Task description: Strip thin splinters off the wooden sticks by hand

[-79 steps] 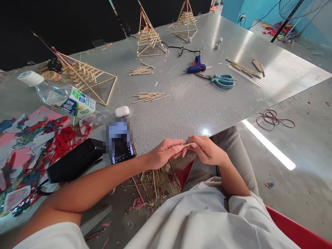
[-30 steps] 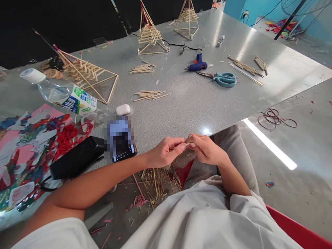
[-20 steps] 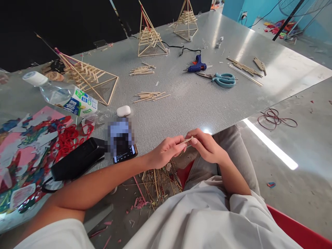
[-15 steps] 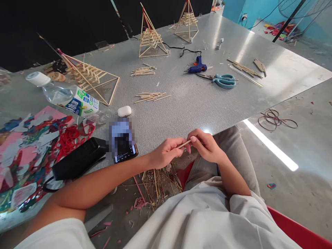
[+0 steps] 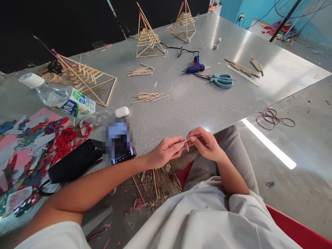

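Observation:
Between my two hands, just past the table's near edge, is a thin wooden stick (image 5: pixel 186 140). My left hand (image 5: pixel 168 151) pinches one end with thumb and fingers. The other end sits in the pinch of my right hand (image 5: pixel 203 143). Fingers cover most of the stick, so only a short piece shows. Ahead on the grey table (image 5: pixel 166 117) lie two small piles of similar sticks, a nearer pile (image 5: pixel 149 97) and a farther pile (image 5: pixel 140 71). Blue-handled scissors (image 5: pixel 221 81) and a blue glue gun (image 5: pixel 195 65) rest beyond them.
Stick pyramids stand at the back (image 5: pixel 149 39) and left (image 5: pixel 85 77). A plastic bottle (image 5: pixel 64 98), white earbud case (image 5: pixel 121 112), phone (image 5: pixel 123 155), black case (image 5: pixel 77 160) and red cord (image 5: pixel 64 141) crowd the left. More sticks (image 5: pixel 242 67) lie right. Scraps (image 5: pixel 158 183) lie below the table edge.
My left thumb and fingers have slid along the stick toward my right hand, so less of it shows. The whole view has shifted slightly.

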Demonstrator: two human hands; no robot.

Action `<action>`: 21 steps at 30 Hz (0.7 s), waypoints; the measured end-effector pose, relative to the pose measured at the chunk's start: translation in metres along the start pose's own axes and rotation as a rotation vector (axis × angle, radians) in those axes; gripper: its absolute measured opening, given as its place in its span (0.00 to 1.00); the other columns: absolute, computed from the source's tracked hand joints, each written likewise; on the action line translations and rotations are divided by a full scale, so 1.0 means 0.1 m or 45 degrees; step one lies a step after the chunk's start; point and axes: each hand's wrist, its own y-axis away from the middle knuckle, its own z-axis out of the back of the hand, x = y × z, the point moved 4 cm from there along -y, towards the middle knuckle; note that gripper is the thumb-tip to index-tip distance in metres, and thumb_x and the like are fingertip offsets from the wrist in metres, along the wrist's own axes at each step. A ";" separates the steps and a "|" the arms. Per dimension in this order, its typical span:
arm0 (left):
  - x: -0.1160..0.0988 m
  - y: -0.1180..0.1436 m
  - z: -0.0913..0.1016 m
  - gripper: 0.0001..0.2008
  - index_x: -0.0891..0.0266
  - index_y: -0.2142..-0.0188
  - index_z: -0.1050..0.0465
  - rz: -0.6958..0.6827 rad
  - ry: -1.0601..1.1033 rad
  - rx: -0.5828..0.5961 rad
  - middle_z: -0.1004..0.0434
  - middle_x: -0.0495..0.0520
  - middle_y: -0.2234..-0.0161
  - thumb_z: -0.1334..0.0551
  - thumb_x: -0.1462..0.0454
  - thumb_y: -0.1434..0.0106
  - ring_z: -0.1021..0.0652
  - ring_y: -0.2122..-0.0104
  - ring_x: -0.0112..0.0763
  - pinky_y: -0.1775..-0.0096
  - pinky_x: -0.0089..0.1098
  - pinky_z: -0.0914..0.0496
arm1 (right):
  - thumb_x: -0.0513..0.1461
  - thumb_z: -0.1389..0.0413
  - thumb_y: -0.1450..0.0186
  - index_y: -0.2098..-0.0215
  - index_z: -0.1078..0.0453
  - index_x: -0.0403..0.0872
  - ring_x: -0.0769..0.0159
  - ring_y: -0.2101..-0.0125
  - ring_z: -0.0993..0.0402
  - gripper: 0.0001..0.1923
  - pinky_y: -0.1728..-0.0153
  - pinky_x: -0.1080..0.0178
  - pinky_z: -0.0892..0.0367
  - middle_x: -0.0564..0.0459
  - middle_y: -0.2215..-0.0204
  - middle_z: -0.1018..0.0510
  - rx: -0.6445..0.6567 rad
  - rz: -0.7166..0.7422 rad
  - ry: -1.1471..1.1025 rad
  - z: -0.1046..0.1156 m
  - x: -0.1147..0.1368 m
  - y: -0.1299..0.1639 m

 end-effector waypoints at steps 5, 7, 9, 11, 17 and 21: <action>-0.02 0.02 0.03 0.19 0.62 0.63 0.31 0.017 -0.108 -0.069 0.45 0.41 0.78 0.45 0.51 0.21 0.44 0.77 0.25 0.73 0.29 0.47 | 0.41 0.48 0.18 0.60 0.34 0.49 0.71 0.76 0.37 0.11 0.73 0.67 0.39 0.59 0.74 0.32 -0.077 0.036 0.422 0.08 0.09 -0.01; -0.01 0.02 0.04 0.19 0.61 0.64 0.31 0.033 -0.153 -0.089 0.44 0.41 0.78 0.45 0.51 0.21 0.43 0.78 0.25 0.73 0.29 0.47 | 0.40 0.50 0.18 0.63 0.36 0.49 0.70 0.75 0.38 0.13 0.72 0.66 0.39 0.58 0.73 0.33 -0.063 0.135 0.489 0.06 0.10 -0.02; -0.01 0.03 0.05 0.19 0.62 0.64 0.31 0.031 -0.156 -0.100 0.44 0.41 0.78 0.45 0.50 0.22 0.43 0.78 0.25 0.73 0.29 0.47 | 0.39 0.51 0.18 0.61 0.35 0.49 0.69 0.73 0.36 0.11 0.70 0.66 0.37 0.57 0.72 0.31 -0.059 0.217 0.493 0.04 0.10 -0.02; -0.02 0.02 0.04 0.19 0.63 0.59 0.27 0.022 -0.141 -0.092 0.44 0.41 0.78 0.45 0.50 0.22 0.43 0.77 0.26 0.72 0.29 0.46 | 0.38 0.51 0.18 0.58 0.34 0.49 0.69 0.72 0.34 0.09 0.69 0.65 0.36 0.55 0.70 0.29 -0.060 0.250 0.480 0.01 0.07 -0.03; -0.05 0.01 0.02 0.19 0.66 0.54 0.24 -0.009 -0.088 -0.022 0.45 0.40 0.78 0.45 0.52 0.22 0.44 0.77 0.26 0.72 0.30 0.46 | 0.37 0.51 0.18 0.57 0.33 0.49 0.69 0.73 0.33 0.08 0.69 0.66 0.35 0.56 0.72 0.27 -0.054 0.264 0.430 -0.02 0.07 -0.04; -0.03 0.01 0.05 0.19 0.64 0.57 0.25 0.003 -0.095 -0.021 0.46 0.40 0.78 0.45 0.52 0.21 0.44 0.77 0.26 0.72 0.30 0.46 | 0.38 0.50 0.18 0.58 0.32 0.49 0.68 0.72 0.33 0.09 0.70 0.66 0.35 0.55 0.71 0.28 -0.055 0.281 0.429 -0.01 0.08 -0.05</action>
